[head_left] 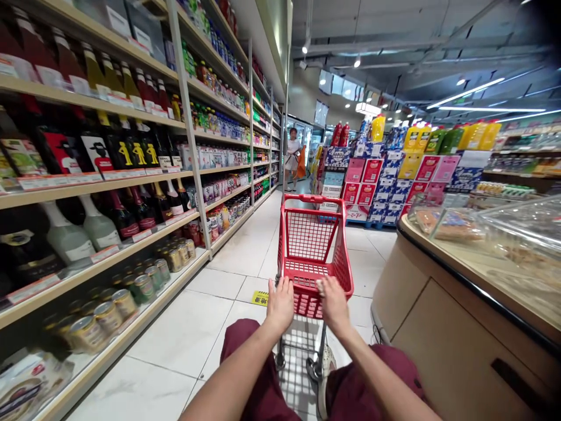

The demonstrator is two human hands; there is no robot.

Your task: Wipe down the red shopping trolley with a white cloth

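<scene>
A small red shopping cart (313,266) with a grid-walled basket stands right in front of me, between my bent knees. My left hand (280,301) is closed over the left part of the basket's near edge. On the right part of that edge, my right hand (335,301) is closed too, its fingertips partly hidden behind the rim. The basket looks bare inside. Below it show the cart's grey frame and dark wheels (314,368), close to my shoe (326,380).
Shelves of bottles (140,210) and cans (125,304) run along the left. A curved counter (421,298) with clear covers flanks the cart's right. Stacked drink cartons (390,187) stand ahead. A person (293,155) is far down the aisle. A yellow floor sticker (259,298) lies left of the cart.
</scene>
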